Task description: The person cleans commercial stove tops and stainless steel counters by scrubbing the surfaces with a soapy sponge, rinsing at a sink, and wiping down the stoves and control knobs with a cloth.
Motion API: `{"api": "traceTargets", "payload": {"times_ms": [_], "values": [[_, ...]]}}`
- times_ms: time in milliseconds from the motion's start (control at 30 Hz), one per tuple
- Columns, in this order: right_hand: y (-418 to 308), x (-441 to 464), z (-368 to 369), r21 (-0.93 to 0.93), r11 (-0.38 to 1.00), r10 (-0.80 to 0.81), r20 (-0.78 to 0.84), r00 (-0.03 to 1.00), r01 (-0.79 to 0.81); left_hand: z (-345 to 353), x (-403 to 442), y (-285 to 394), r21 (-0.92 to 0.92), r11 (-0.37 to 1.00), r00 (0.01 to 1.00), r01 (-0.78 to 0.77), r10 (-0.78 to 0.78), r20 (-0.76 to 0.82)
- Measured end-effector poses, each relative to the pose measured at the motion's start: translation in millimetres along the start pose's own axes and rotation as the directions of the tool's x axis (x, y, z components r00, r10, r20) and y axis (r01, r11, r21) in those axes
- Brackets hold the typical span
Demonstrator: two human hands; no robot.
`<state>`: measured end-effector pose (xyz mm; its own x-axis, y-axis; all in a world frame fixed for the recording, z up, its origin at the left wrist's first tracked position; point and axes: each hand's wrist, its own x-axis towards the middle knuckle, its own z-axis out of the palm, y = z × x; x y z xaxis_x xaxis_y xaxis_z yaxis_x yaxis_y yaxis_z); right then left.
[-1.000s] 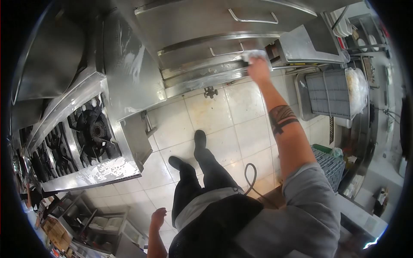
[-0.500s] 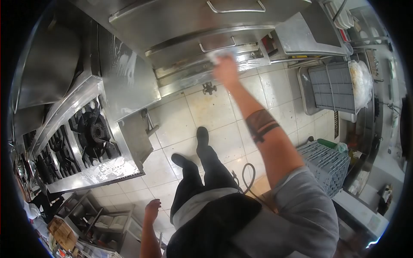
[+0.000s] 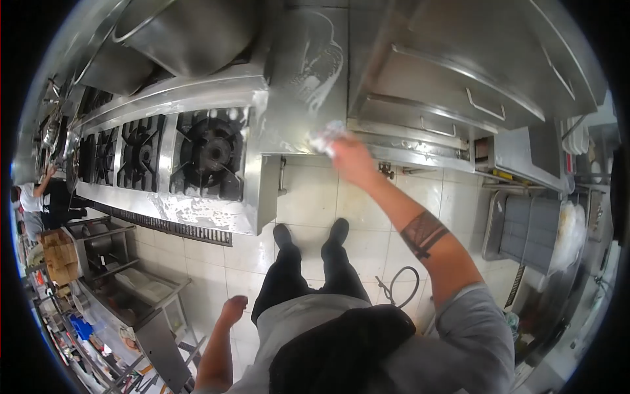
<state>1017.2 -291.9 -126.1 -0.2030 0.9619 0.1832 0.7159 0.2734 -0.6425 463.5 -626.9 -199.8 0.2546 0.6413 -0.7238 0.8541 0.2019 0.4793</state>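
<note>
The right hand [image 3: 354,159] is grasping the white cloth [image 3: 328,136] at the front edge of the steel counter [image 3: 287,125]. The left hand [image 3: 233,309] is hanging beside the body, fingers partly curled; whether it is fully clenched cannot be told. White foam [image 3: 321,73] is streaking the counter beyond the cloth. The stove [image 3: 172,201] is adjoining the counter on the left, foam coating its front ledge. Drawers [image 3: 436,108] are standing to the right. A hose [image 3: 418,282] is looping above the floor tiles [image 3: 361,200].

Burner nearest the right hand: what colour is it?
Black; the burner shows best in the head view.
</note>
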Motion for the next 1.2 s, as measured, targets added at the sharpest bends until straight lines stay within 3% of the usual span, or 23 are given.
{"api": "traceTargets", "payload": {"times_ms": [33, 67, 133, 167, 200, 233, 300, 333, 367, 433, 500, 533, 567, 600, 633, 667, 733, 767, 900, 933, 1000, 1100, 1200], "values": [[-1, 8, 18, -0.267, 0.948, -0.129, 0.183, 0.974, 0.176, 0, -1, -10, 0.233, 0.968, 0.992, -0.097, 0.075, 0.101], [-3, 19, 28, -0.272, 0.943, -0.144, 0.190, 0.971, 0.193, -1, -2, -21, 0.443, 0.873, 0.970, -0.204, 0.119, 0.213], [-6, 42, 52, -0.491, 0.866, 0.029, 0.228, 0.973, 0.089, 9, -10, -49, 0.454, 0.871, 0.968, -0.186, 0.083, 0.238], [3, 62, 70, -0.491, 0.871, 0.039, 0.090, 0.995, 0.010, 13, -16, -59, 0.122, 0.993, 0.996, -0.008, -0.002, 0.085], [16, 86, 84, -0.481, 0.873, 0.059, -0.048, 0.997, -0.075, 15, -20, -67, -0.246, 0.960, 0.990, 0.130, -0.139, -0.020], [14, 108, 87, -0.486, 0.870, 0.069, -0.036, 0.997, -0.078, 8, -23, -65, -0.253, 0.958, 0.990, 0.134, -0.140, -0.004], [-4, 149, 84, -0.285, 0.880, 0.400, 0.011, 0.916, -0.381, -15, -27, -44, -0.538, 0.763, 0.917, 0.359, -0.394, 0.054], [-10, 140, 93, -0.302, 0.872, 0.407, 0.013, 0.913, -0.384, -21, -30, -47, -0.543, 0.760, 0.921, 0.358, -0.384, 0.069], [-17, 121, 104, -0.372, 0.912, 0.205, 0.046, 0.978, -0.174, -26, -29, -52, -0.568, 0.735, 0.910, 0.370, -0.410, 0.063], [-33, 103, 99, -0.456, 0.889, 0.009, 0.105, 0.994, 0.040, -27, -20, -81, -0.599, 0.709, 0.908, 0.373, -0.413, 0.076], [-46, 95, 71, -0.649, 0.760, 0.183, 0.195, 0.964, -0.013, -12, -17, -130, -0.488, 0.863, 0.980, 0.132, -0.187, -0.067], [-33, 106, 71, -0.742, 0.670, 0.112, 0.130, 0.985, 0.022, -13, -17, -140, -0.445, 0.894, 0.988, 0.050, -0.109, -0.107], [-12, 127, 71, -0.822, 0.568, 0.032, 0.075, 0.997, 0.044, -29, -16, -132, -0.509, 0.836, 0.969, 0.206, -0.248, -0.016], [1, 158, 66, -0.754, 0.647, 0.266, 0.085, 0.960, -0.113, -39, -15, -124, -0.556, 0.751, 0.923, 0.356, -0.374, 0.085], [15, 190, 58, -0.682, 0.673, 0.485, 0.115, 0.867, -0.286, -35, -11, -145, -0.533, 0.779, 0.936, 0.330, -0.345, 0.076], [51, 210, 54, -0.677, 0.662, 0.475, 0.048, 0.879, -0.321, -44, -9, -150, -0.488, 0.799, 0.930, 0.351, -0.357, 0.085], [70, 210, 54, -0.681, 0.639, 0.479, -0.010, 0.878, -0.357, -29, -7, -194, -0.546, 0.829, 0.976, 0.121, -0.200, -0.087], [57, 202, 49, -0.724, 0.600, 0.488, -0.007, 0.873, -0.341, -71, -8, -143, -0.686, 0.629, 0.893, 0.366, -0.446, 0.067], [-18, 123, 66, -0.781, 0.440, 0.624, -0.090, 0.776, -0.444, -74, -9, -149, -0.776, 0.517, 0.886, 0.362, -0.450, 0.113], [-38, 91, 81, -0.754, 0.426, 0.597, -0.181, 0.782, -0.500, -71, -9, -156, -0.749, 0.530, 0.884, 0.398, -0.441, 0.157], [-67, 53, 89, -0.743, 0.483, 0.594, -0.111, 0.797, -0.463, -65, -6, -169, -0.719, 0.552, 0.884, 0.423, -0.425, 0.193], [-41, 61, 83, -0.716, 0.541, 0.526, -0.119, 0.842, -0.440, -57, 1, -191, -0.700, 0.538, 0.865, 0.469, -0.441, 0.240], [-7, 120, 75, -0.733, 0.491, 0.519, -0.188, 0.834, -0.471, -62, 6, -207, -0.691, 0.650, 0.936, 0.317, -0.333, 0.116]]}}
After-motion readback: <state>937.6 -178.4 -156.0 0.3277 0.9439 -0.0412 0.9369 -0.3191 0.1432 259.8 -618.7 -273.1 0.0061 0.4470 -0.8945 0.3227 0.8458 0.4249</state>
